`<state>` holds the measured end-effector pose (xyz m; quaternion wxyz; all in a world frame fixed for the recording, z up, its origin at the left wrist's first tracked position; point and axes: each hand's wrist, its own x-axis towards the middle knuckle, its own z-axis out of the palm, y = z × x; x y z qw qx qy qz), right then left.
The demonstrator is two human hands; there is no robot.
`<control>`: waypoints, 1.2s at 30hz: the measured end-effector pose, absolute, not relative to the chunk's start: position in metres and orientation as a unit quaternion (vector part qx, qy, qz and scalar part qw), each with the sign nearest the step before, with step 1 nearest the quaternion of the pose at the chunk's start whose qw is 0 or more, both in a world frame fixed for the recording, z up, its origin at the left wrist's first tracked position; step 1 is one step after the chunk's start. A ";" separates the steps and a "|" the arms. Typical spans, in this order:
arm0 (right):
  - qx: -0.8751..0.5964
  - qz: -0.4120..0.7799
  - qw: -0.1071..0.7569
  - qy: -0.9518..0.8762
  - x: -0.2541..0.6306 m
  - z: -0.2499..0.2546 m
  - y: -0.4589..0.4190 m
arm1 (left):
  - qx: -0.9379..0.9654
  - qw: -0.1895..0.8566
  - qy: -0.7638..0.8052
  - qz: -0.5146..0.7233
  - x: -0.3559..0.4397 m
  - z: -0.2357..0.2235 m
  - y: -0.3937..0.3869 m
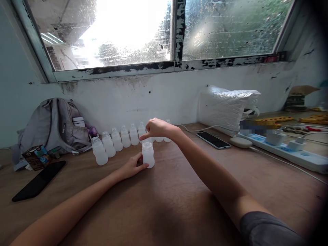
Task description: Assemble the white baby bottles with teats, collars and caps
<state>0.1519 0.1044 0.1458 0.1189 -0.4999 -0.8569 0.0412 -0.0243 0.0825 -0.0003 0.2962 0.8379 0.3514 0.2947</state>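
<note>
A frosted white baby bottle (148, 158) stands upright on the wooden table. My left hand (133, 164) is closed around its lower part from the left side. Just over the bottle's top is my right hand (156, 127), its fingers bent downward and drawn together. Something pale and translucent shows under those fingers, but I cannot tell whether it is a cap or the bottle's own neck. Behind, a curved row of similar bottles with clear caps runs from a near-left bottle (99, 152) to the right, partly hidden by my right hand.
At the left are a grey backpack (55, 126), a small box (37, 157) and a black tablet-like slab (38, 181). To the right lie a phone (213, 140), a white plastic package (222, 107), a round white puck (241, 142) and a power strip (315, 160) with cables.
</note>
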 end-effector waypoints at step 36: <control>-0.395 0.077 0.096 -0.910 0.165 0.148 0.107 | 0.848 0.267 0.359 0.284 -0.023 0.003 0.079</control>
